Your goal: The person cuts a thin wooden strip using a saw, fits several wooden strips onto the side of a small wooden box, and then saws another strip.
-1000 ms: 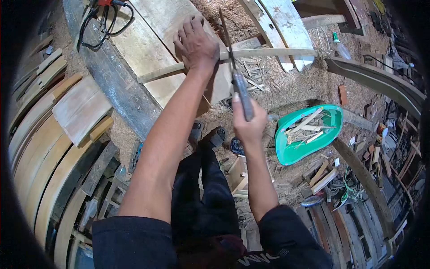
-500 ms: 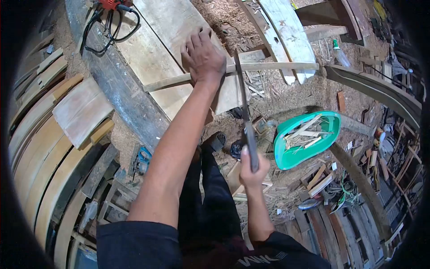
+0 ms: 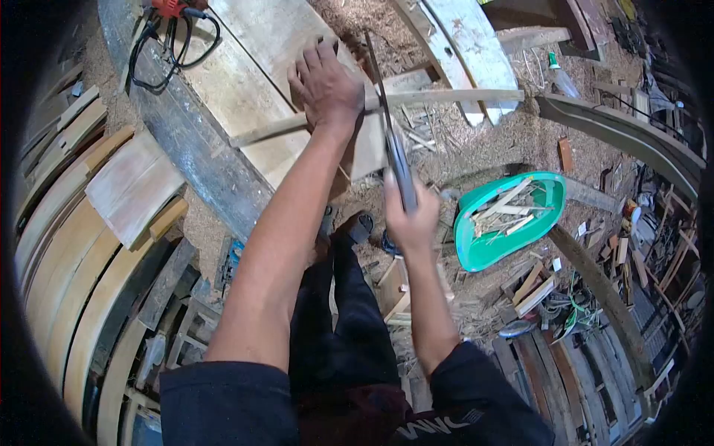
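Observation:
My left hand (image 3: 327,88) presses down on a long thin wooden strip (image 3: 446,97), its heel over the strip and its fingers bent forward on the wide boards (image 3: 256,48). The strip lies across these boards, and its right part sticks out past their edge. My right hand (image 3: 413,215) is wrapped round the dark handle of a handsaw (image 3: 396,152). The saw's narrow blade points away from me and meets the strip just right of my left hand. Where its teeth touch the wood is too blurred to make out.
A green tub (image 3: 476,260) of wood offcuts stands on the littered floor at right. A red power tool (image 3: 169,7) with a black cord lies at upper left. Planks (image 3: 82,290) are stacked at left, and a plastic bottle (image 3: 565,83) lies at upper right.
My right hand has pushed the saw forward, away from me, so the handle is now close to the strip. My left hand keeps its place on the strip. The view has shifted slightly.

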`<state>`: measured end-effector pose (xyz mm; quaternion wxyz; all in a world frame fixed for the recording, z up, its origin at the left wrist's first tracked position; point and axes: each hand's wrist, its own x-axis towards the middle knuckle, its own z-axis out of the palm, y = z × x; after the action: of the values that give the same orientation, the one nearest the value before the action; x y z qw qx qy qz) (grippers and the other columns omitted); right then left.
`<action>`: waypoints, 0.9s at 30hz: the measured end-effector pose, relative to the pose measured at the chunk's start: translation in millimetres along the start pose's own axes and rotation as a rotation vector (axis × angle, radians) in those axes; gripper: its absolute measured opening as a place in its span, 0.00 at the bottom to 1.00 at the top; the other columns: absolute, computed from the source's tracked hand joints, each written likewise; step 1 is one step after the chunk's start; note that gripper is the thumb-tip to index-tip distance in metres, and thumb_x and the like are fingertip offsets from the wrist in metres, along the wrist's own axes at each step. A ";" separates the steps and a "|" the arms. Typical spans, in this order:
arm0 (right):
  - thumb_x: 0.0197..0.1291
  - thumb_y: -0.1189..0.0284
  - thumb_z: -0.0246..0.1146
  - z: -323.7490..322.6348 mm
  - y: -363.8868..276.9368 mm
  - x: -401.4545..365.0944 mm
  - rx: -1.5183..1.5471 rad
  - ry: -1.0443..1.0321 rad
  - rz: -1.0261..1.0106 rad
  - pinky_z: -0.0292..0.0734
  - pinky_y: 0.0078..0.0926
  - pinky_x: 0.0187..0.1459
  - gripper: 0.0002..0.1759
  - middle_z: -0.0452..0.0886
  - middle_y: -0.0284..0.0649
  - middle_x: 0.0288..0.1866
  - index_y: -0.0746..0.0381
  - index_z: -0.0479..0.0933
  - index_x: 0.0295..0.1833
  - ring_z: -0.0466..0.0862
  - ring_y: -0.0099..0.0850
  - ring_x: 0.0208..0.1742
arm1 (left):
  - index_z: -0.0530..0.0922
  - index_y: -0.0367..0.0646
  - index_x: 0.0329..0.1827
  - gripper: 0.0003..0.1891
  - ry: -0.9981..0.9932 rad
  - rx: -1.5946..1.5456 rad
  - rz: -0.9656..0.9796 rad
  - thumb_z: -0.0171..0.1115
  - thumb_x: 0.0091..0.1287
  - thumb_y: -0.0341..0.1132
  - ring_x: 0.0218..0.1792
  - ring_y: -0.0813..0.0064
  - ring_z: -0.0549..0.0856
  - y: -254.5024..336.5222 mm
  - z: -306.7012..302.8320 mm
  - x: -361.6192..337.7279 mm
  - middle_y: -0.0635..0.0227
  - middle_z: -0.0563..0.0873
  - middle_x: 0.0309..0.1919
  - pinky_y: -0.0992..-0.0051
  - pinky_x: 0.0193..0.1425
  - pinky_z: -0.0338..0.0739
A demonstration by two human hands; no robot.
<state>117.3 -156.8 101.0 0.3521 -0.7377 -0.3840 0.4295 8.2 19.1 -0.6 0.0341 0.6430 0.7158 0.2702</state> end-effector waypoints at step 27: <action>0.67 0.69 0.65 -8.2 -14.6 12.4 -0.028 -0.033 0.099 0.64 0.24 0.22 0.15 0.68 0.31 0.15 0.65 0.77 0.28 0.67 0.17 0.20 | 0.73 0.44 0.60 0.21 -0.040 0.014 -0.025 0.53 0.61 0.31 0.68 0.60 0.69 0.0 1.8 -3.2 0.62 0.74 0.64 0.56 0.74 0.53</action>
<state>125.0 -141.0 112.0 0.3139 -0.7534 -0.3585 0.4531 9.4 16.8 -3.1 0.0475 0.6395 0.7248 0.2519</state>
